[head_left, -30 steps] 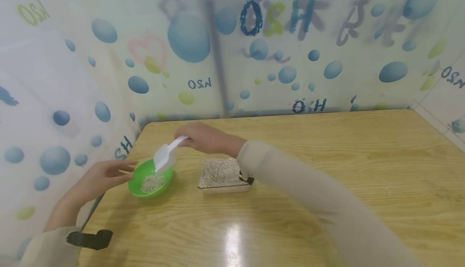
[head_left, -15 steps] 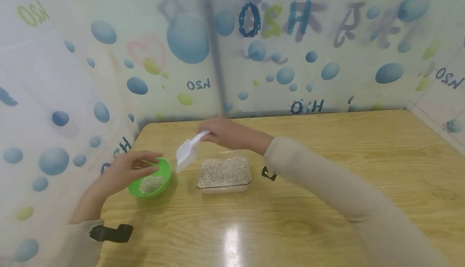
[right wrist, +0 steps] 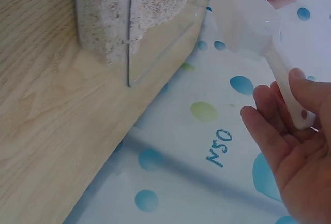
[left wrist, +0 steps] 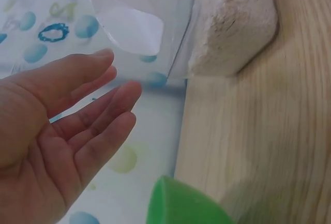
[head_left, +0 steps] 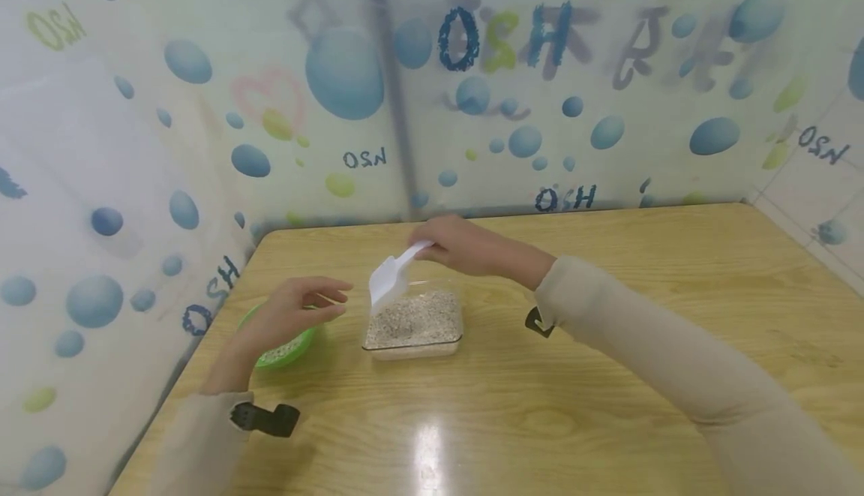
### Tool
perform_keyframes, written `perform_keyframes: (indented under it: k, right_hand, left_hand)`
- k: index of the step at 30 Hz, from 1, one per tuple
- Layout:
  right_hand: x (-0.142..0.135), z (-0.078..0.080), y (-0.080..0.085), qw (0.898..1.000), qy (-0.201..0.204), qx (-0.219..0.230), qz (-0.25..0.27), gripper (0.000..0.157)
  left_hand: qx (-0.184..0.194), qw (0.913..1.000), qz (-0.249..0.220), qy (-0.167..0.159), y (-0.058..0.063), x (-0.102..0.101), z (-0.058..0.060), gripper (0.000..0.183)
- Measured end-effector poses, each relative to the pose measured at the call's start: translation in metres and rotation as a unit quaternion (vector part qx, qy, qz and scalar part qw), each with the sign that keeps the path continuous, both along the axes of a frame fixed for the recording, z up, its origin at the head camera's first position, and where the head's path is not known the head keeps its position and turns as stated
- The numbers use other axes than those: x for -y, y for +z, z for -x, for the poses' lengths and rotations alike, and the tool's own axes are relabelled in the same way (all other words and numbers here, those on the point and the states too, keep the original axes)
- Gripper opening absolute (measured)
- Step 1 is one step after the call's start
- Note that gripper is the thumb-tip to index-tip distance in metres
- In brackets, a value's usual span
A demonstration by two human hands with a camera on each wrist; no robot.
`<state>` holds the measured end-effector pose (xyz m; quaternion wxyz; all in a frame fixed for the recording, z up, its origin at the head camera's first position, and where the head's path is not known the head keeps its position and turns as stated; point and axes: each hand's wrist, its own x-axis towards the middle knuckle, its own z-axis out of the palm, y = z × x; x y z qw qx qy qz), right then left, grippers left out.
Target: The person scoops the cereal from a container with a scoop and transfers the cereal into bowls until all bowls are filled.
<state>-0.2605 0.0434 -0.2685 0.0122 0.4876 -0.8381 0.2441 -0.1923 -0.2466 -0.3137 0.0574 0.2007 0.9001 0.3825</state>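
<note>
Currently I see the right hand (head_left: 462, 244) pinching the white scoop (head_left: 388, 283), tilted near the end of the clear container (head_left: 413, 350) closest to the green bowl (head_left: 301, 350); the left hand (head_left: 286, 314), relaxed, grips nothing. A crooked dip, I judge, could clip the container and scatter pale flakes (head_left: 421, 322).

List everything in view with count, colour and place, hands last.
Table: 1, yellow-brown, across the lower head view
Clear container: 1, transparent, on the table
Bowl: 1, green, on the table, left of the container
Oat-like flakes: 2 portions, pale beige, in container and bowl
Scoop: 1, white, raised near the container
Wall covering: 1 pattern, pale with blue and green spots, around the table
Sleeves: 2, beige, on both arms
Wrist straps: 2, black, at the cuffs
Left hand: 1, bare, near the bowl
Right hand: 1, bare, gripping the scoop
</note>
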Motion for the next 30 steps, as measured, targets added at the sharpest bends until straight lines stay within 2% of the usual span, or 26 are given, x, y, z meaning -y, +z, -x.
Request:
perform_keyframes:
  k: [8, 16, 25, 30]
  right_hand:
    - [-0.018, 0.001, -0.008, 1.000, -0.005, 0.022, -0.011, 0.020]
    - [-0.030, 0.002, -0.012, 0.999, 0.012, 0.029, -0.013, 0.014]
    - [-0.036, 0.002, -0.002, 0.997, 0.005, 0.031, -0.073, 0.017]
    - [-0.034, 0.003, 0.007, 0.994, 0.009, 0.014, -0.107, 0.015]
  left_hand:
    - [0.020, 0.9995, -0.018, -0.015, -0.016, -0.015, 0.006, 0.032]
    - [0.017, 0.9995, -0.024, -0.012, -0.022, -0.019, 0.005, 0.033]
    - [0.020, 0.9994, -0.026, -0.012, -0.028, -0.022, 0.005, 0.032]
    - [0.024, 0.9991, -0.034, -0.013, -0.031, -0.021, 0.006, 0.034]
